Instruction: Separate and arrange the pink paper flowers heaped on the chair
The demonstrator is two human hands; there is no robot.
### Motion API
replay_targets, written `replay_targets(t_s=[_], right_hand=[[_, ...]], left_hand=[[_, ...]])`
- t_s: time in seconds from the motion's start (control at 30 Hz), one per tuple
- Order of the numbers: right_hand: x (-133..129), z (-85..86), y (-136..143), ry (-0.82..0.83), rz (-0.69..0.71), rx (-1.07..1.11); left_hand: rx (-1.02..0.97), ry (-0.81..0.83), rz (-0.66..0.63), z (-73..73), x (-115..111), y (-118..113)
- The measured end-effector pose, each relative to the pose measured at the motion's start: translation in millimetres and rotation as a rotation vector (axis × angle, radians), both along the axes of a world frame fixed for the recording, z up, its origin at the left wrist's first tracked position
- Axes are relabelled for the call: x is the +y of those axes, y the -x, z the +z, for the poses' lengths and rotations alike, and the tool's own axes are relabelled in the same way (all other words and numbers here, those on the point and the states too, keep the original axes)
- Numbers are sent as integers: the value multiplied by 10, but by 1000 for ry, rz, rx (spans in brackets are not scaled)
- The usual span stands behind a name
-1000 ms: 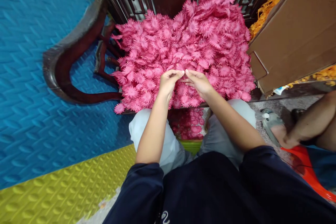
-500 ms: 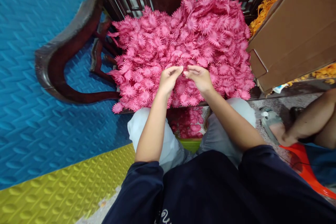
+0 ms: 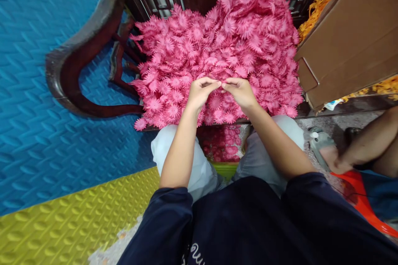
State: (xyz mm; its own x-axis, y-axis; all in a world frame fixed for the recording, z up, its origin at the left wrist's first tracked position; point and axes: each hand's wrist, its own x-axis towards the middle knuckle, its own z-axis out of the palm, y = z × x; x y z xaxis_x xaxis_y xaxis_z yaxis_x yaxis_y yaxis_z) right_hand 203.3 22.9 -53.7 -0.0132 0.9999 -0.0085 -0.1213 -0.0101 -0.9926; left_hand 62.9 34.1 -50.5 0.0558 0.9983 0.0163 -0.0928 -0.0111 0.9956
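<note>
Pink petalled flower pieces lie in a large heap on a dark wooden seat in front of me. Over the near part of the heap, my left hand is pinched, thumb against fingers. Facing it, my right hand is pinched too, and the fingertips of both nearly meet. Whatever lies between the fingertips is too small to make out against the pink. My forearms reach forward above my knees.
A curved dark wooden armrest stands left of the heap. On the right are a cardboard box, orange pieces and another person's leg. Blue matting covers the left floor.
My fingertips have come closer together, and the right hand's thumb and fingers have closed into a pinch. The view has shifted slightly.
</note>
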Motion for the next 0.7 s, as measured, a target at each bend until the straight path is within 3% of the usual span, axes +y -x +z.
replay_targets(t_s=[0.13,0.27,0.53,0.7], right_hand=[[-21,67,-9,-4,52,24],[-15,41,11,-18,0,11],[33,21,-39,-7,-119,-21],[104,-34,-148,110,-203,-19]], left_hand=[[35,-78,-36,-27,30,26],[97,-138,-36,-76,63,40],[91,-90,-105,-43,60,90],[150,-119,47,-84,114,91]])
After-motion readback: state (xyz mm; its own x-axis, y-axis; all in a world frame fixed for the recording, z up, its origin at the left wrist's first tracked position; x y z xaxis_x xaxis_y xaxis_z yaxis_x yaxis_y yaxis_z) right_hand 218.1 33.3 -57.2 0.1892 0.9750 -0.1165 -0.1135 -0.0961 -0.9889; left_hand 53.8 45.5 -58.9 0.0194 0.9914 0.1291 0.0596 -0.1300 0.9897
